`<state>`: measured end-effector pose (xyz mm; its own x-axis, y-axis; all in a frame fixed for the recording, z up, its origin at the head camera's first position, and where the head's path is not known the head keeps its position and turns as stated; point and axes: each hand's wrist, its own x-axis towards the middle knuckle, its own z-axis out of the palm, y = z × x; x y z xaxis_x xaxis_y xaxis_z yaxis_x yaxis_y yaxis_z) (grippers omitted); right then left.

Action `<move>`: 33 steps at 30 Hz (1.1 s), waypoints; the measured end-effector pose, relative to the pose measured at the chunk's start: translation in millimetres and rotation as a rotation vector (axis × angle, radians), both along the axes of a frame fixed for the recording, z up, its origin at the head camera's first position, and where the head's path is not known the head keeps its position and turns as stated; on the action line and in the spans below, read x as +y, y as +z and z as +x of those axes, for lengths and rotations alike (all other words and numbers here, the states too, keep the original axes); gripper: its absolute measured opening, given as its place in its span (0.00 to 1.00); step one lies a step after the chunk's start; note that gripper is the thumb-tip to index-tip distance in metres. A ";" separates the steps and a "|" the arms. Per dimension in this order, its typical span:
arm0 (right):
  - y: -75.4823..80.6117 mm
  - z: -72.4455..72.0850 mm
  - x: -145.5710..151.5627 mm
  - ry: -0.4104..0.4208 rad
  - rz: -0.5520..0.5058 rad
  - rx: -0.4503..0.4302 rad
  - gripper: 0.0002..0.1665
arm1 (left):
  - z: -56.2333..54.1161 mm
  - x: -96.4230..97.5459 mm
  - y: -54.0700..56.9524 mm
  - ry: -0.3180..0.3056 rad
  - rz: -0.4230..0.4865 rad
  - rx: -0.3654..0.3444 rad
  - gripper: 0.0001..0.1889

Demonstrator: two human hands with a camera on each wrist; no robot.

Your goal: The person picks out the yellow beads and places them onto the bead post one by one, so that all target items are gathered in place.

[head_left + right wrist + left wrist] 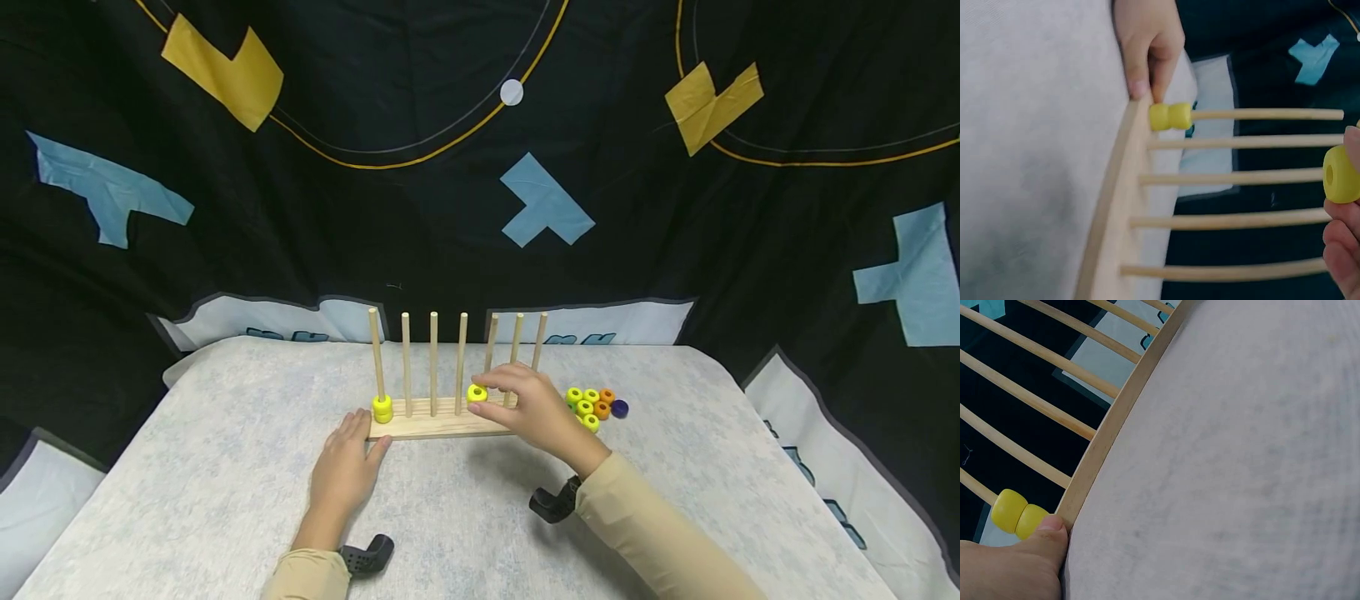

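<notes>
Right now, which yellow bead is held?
The yellow bead pinched by the right hand; the others sit on the leftmost peg or the table.

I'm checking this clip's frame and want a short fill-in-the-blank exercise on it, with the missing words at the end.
1. The right hand pinches a bead coloured ____.
2. Counted in the head view, the wooden base carries ____ upright pegs.
3. The threaded beads on the leftmost peg number ____.
4. The left hand touches the base at its ____ end, as the person sees it.

Missing words: yellow; seven; two; left.
</notes>
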<state>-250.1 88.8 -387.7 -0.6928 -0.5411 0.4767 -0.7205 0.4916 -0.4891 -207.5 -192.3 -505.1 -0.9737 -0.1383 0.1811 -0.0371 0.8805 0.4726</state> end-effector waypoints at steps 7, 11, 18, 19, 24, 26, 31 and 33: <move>20.2 0.3 -21.2 0.032 0.025 0.061 0.25 | -0.4 0.2 -0.3 0.006 0.005 -0.009 0.35; 30.7 -3.3 -31.7 0.060 0.021 0.093 0.25 | 0.1 0.5 0.0 0.010 0.009 -0.004 0.35; 51.6 -12.5 -48.5 0.062 -0.011 0.139 0.26 | 0.0 0.7 0.5 0.015 0.015 -0.007 0.35; 54.2 -13.7 -50.9 0.055 -0.013 0.136 0.26 | 0.0 0.6 0.5 0.015 0.017 -0.007 0.35; 64.7 -19.2 -62.5 0.035 -0.023 0.145 0.27 | 0.2 0.7 0.5 0.013 0.020 -0.003 0.35; 67.4 -21.5 -67.3 0.025 -0.026 0.152 0.27 | 0.3 0.8 0.7 0.013 0.020 -0.002 0.35; 71.5 -27.9 -79.3 0.012 -0.044 0.155 0.27 | 0.7 0.7 0.8 0.012 0.015 0.008 0.35; 73.0 -30.2 -84.0 0.012 -0.058 0.146 0.28 | 0.7 0.7 0.6 0.011 0.014 0.012 0.35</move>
<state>-280.3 4.8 -314.7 -0.6073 -0.5178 0.6026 -0.7918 0.4562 -0.4060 -206.8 -191.6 -504.5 -0.9699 -0.1517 0.1905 -0.0413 0.8734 0.4852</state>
